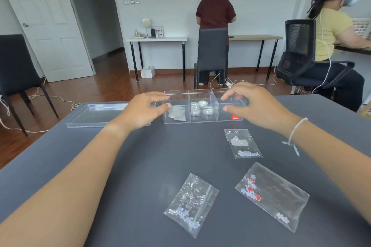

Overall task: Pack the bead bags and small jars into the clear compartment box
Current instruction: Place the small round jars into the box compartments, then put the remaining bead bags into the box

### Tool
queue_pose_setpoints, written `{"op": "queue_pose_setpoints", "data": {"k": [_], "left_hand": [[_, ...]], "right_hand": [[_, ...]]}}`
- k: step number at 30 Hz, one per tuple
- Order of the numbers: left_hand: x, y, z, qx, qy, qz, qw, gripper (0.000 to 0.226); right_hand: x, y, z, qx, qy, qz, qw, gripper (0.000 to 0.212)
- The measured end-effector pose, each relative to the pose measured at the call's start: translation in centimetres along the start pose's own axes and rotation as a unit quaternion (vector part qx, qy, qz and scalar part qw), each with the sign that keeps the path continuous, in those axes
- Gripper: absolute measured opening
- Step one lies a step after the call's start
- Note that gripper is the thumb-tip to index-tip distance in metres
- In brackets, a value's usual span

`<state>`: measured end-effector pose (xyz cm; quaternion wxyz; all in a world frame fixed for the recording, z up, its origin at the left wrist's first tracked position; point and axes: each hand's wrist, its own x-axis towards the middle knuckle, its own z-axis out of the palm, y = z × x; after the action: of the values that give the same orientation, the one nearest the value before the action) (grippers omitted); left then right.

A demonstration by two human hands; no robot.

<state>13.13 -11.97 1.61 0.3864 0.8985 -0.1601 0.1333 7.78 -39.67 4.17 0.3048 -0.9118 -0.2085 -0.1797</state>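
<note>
Both hands sit at the clear compartment box [202, 120] — left hand [143, 111] and right hand [259, 104], each grip apart at an end wall. Jars [199, 107] fill its middle cell; three bead bags [191, 204] lie on the grey surface [120, 166], lid [96, 114] just left

Both forearms are bare to the frame's edge, with no sleeves showing. The left hand [140, 111] wears nothing. The right hand [259, 104] has a thin white string bracelet [295, 132] around its wrist, knotted with two short loose ends hanging down.
</note>
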Motion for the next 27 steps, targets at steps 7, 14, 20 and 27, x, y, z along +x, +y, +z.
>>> {"op": "queue_pose_setpoints", "data": {"k": [7, 14, 20, 27], "left_hand": [[-1.4, 3.8, -0.1, 0.094, 0.024, 0.108, 0.989, 0.031], [-5.8, 7.6, 0.5, -0.019, -0.262, 0.075, 0.962, 0.025], [-7.2, 8.3, 0.8, 0.018, -0.407, 0.033, 0.913, 0.032], [-8.1, 8.7, 0.6, 0.071, -0.462, 0.007, 0.884, 0.042]], "right_hand": [[-3.4, 1.9, 0.4, 0.014, -0.069, 0.077, 0.995, 0.017], [-3.9, 3.6, 0.3, -0.01, -0.136, 0.127, 0.982, 0.034], [-3.8, 3.7, 0.5, -0.012, -0.136, 0.129, 0.982, 0.026], [-3.9, 3.7, 0.6, -0.01, -0.132, 0.134, 0.982, 0.026]]}}
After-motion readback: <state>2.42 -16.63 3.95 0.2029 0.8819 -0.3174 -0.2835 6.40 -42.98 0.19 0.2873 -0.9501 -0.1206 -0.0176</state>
